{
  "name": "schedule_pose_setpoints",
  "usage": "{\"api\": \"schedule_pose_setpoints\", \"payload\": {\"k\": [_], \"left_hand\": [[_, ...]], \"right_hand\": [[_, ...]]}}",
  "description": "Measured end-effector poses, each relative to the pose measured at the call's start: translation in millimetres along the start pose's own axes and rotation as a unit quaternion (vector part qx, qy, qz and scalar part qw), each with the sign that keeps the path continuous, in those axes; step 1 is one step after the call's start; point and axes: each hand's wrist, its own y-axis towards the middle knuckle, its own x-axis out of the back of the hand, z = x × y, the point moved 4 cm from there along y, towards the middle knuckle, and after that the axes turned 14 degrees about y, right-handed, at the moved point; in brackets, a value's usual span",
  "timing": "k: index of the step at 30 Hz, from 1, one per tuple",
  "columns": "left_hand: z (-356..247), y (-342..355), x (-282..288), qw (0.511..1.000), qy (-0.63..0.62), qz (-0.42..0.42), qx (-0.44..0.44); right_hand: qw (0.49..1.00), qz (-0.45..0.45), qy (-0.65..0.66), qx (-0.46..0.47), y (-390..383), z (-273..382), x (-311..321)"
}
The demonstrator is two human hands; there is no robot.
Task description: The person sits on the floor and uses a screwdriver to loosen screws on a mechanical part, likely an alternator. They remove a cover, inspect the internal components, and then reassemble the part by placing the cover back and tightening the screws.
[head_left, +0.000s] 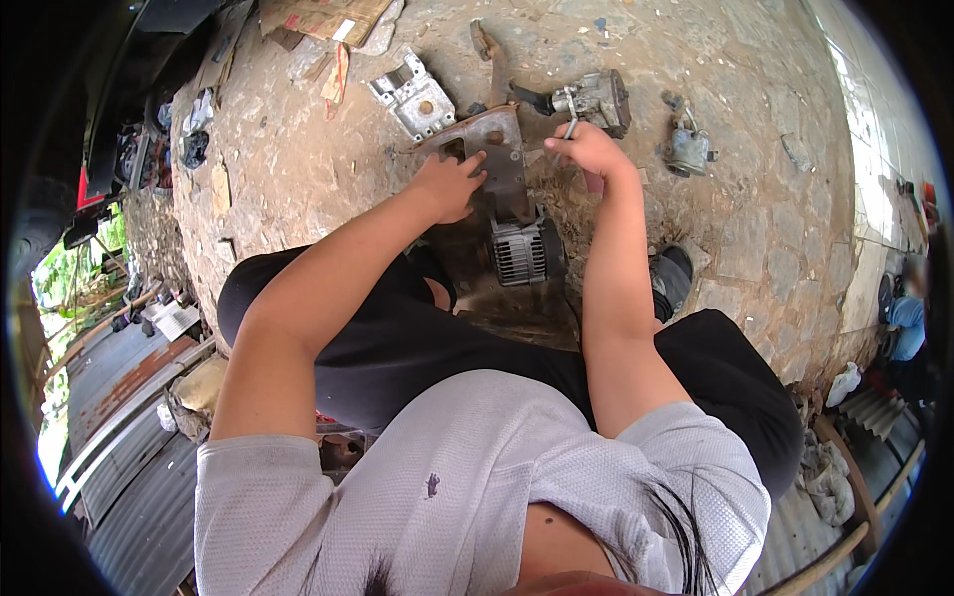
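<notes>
A worn metal bracket [500,139] with a pedal-like arm [497,70] lies on the ground in front of me. My left hand [449,187] rests on the bracket's left part, its fingers spread. To the bracket's right, my right hand [594,154] is closed around a slim silver wrench [571,111] that points away from me. Close beyond the wrench lies a grey cast metal part [603,101]. Between my legs, below the bracket, sits a finned, alternator-like part [521,252]. My right hand hides the wrench's lower end.
A pale aluminium housing [415,99] lies beyond my left hand. Farther right is a small metal part [689,149] with a fitting. Cardboard [328,18] lies at the far edge. Corrugated sheets [149,507] stand at lower left. Another person [906,316] in blue is at the right rim.
</notes>
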Motion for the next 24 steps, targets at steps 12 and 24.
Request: {"api": "schedule_pose_setpoints", "payload": {"k": [12, 24], "left_hand": [[-1, -1, 8, 0.999, -0.007, 0.041, 0.001], [0, -4, 9, 0.998, -0.019, 0.052, 0.003]], "right_hand": [[0.984, 0.037, 0.168, 0.038, 2, -16, -13], [0.991, -0.051, 0.123, -0.002, -2, -29, 24]]}}
